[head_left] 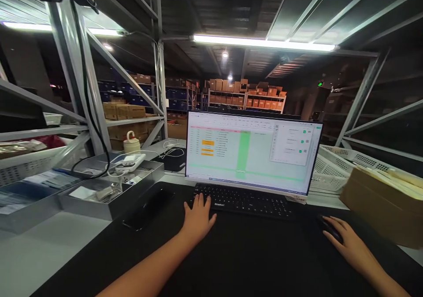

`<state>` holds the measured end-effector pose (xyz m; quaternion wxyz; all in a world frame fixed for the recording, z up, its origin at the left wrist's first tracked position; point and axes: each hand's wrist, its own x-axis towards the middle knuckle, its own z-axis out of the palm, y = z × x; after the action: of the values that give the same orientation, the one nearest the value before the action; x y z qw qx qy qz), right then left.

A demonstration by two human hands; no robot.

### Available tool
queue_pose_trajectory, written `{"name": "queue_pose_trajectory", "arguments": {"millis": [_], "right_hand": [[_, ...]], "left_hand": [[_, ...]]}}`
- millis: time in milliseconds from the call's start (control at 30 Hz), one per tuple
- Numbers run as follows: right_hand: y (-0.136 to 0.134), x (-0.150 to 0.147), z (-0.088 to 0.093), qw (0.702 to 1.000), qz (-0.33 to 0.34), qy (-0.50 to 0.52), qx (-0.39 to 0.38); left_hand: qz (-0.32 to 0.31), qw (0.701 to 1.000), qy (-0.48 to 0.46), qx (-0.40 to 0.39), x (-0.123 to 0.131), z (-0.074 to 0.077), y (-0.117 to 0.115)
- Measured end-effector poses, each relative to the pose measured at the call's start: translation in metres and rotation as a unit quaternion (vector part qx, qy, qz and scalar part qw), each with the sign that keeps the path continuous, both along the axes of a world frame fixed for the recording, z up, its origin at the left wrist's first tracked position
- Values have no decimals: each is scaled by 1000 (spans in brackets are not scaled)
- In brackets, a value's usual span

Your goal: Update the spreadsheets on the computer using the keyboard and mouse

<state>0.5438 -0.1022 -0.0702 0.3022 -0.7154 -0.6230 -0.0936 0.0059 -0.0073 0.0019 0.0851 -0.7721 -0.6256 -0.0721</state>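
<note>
My left hand [197,216] lies with its fingers spread over the left end of a black keyboard [244,200], fingertips on the lower keys. To the right, my right hand [346,240] is curved around a black computer mouse [331,229] on the black desk mat [257,248]. Behind the keyboard stands a monitor [224,165] showing a spreadsheet with a green column and orange cells. A small chat-like window overlaps the sheet at its right side. A dark phone [148,209] rests on the mat to the left of my left hand.
Left of the mat are grey trays [132,191] holding papers and small items, a white power strip [130,162] with cables, and a cream bottle [131,143]. A cardboard box [380,204] and white perforated baskets [330,169] stand at right. Metal rack posts [160,76] frame the desk.
</note>
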Motion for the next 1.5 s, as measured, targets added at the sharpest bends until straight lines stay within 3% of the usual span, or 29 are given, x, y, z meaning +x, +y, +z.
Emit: {"name": "queue_pose_trajectory", "arguments": {"millis": [167, 733, 1233, 1500], "right_hand": [[5, 7, -6, 1000, -19, -1, 4], [3, 1, -1, 999, -35, 23, 10], [-3, -10, 10, 1000, -12, 19, 12], [0, -4, 6, 1000, -15, 13, -14]], "left_hand": [[1, 1000, -5, -2, 0, 0, 1], [4, 1000, 3, -10, 2, 0, 4], [0, 1000, 0, -2, 1, 0, 1], [1, 1000, 0, -2, 0, 0, 0]]}}
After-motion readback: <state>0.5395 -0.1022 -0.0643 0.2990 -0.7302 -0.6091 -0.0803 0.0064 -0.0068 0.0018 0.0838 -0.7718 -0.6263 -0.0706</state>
